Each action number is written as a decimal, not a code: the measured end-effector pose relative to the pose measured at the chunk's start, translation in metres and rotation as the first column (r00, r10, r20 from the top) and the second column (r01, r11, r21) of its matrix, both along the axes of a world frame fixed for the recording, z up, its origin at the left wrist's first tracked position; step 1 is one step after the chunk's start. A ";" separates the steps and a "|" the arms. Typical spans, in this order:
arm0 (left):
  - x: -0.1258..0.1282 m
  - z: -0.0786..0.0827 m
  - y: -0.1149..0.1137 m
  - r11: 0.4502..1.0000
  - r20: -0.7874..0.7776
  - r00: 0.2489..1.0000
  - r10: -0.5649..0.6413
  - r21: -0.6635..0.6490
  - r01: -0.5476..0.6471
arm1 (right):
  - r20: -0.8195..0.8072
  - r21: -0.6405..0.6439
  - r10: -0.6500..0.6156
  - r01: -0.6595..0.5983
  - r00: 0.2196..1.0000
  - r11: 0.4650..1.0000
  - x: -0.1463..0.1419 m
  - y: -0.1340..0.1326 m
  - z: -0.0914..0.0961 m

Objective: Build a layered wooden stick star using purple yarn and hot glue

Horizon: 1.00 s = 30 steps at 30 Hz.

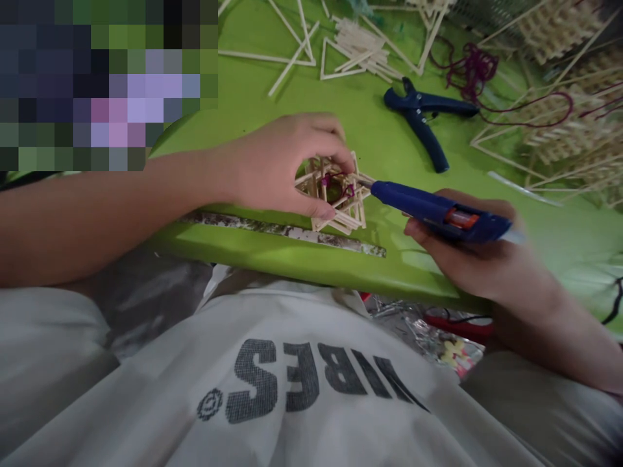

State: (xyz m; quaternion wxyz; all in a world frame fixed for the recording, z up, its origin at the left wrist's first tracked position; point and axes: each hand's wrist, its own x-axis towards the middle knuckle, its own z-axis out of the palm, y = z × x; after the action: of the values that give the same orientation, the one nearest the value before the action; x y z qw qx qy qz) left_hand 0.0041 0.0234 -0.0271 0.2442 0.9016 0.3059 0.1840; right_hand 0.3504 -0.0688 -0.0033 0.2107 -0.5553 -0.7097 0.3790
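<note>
Apparently, the stick frame (344, 219) is sitting part-joined on the bench (370, 133), the left hand (292, 162) holding it between curved fingers, the right hand (479, 266) gripping a glue gun (418, 204), while loose sticks (360, 45) are lying unattached.

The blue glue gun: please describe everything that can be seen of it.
The blue glue gun, apparently plastic, has a slim metallic nozzle and a reddish part showing through an opening in its body. The right hand grips it above the green tabletop, hiding most of its handle. Its nozzle points at the wooden-stick frame; whether the tip touches is unclear.
</note>
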 end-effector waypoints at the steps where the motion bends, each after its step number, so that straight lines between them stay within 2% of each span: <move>1: 0.000 0.001 -0.001 1.000 -0.004 1.000 0.000 0.003 0.000 | 0.056 0.047 0.026 -0.029 0.998 0.998 -0.002 -0.002 0.004; 3: 0.000 0.002 -0.003 1.000 -0.018 1.000 0.001 -0.004 -0.002 | 0.154 0.108 0.087 -0.104 0.984 0.989 -0.005 -0.005 0.010; 6: 0.001 0.006 -0.004 1.000 -0.018 1.000 0.002 -0.004 -0.002 | 0.227 0.115 0.159 -0.189 0.961 0.975 -0.007 -0.006 0.017; 12: 0.004 0.014 -0.002 0.993 -0.077 0.997 -0.032 -0.117 0.023 | 0.331 0.182 0.209 -0.280 0.920 0.943 -0.011 -0.006 0.024; 16: 0.007 0.014 -0.002 0.993 -0.067 0.997 -0.023 -0.116 0.015 | 0.390 0.207 0.175 -0.272 0.904 0.940 -0.012 -0.007 0.030; 23: 0.006 0.012 -0.001 0.994 -0.061 0.998 -0.026 -0.108 0.019 | 0.423 0.168 0.137 -0.226 0.896 0.959 -0.018 -0.007 0.040; 30: 0.005 0.012 0.001 0.992 -0.054 0.998 -0.032 -0.123 0.025 | 0.443 0.131 0.140 -0.218 0.886 0.967 -0.016 -0.002 0.042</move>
State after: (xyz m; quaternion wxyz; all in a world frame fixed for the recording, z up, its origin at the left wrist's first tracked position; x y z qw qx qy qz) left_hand 0.0096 0.0239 -0.0156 0.2927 0.8941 0.3104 0.1361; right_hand 0.3348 -0.0705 0.0389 0.0616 -0.5360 -0.8178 0.2003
